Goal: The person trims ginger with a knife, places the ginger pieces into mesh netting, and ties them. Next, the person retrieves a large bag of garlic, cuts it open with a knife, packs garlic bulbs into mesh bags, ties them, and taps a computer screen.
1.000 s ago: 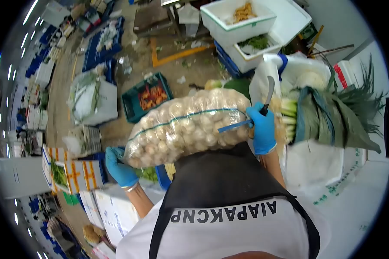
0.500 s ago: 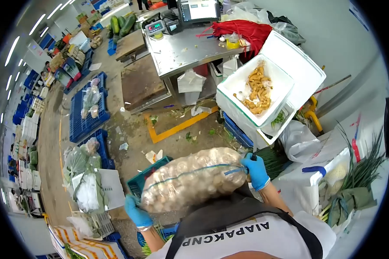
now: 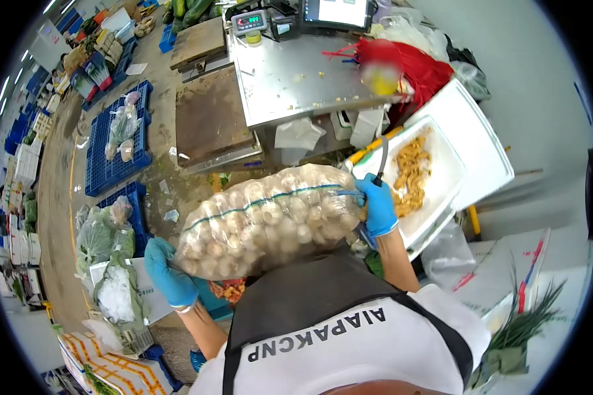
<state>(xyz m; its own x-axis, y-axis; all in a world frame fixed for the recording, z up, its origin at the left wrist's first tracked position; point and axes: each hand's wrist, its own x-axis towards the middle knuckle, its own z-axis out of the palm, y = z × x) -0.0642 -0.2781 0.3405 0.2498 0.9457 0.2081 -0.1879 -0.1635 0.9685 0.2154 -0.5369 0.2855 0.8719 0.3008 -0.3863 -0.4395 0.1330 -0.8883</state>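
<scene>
A long mesh sack of garlic bulbs [image 3: 270,220] with a blue-green seam line hangs level in front of my apron, between my two blue-gloved hands. My left hand [image 3: 169,271] is closed on the sack's left end. My right hand [image 3: 378,207] grips its right end, where a bit of blue tie shows. From the top of that same fist sticks a black-handled tool with a curved grey blade [image 3: 383,156], perhaps a knife. Partly hidden beneath the sack's left end is a teal crate [image 3: 212,304] with a red-orange net in it.
Ahead stands a steel table [image 3: 296,76] with a scale display [image 3: 250,23], a screen [image 3: 336,13] and a red net bundle [image 3: 415,72]. An open white foam box [image 3: 445,181] holding ginger [image 3: 412,174] stands to the right. Blue pallets [image 3: 105,161] and bagged vegetables [image 3: 99,243] lie left.
The garlic sack has risen and shifted forward-left with both hands, and I have moved nearer to the steel table. The curved blade now shows above my right fist.
</scene>
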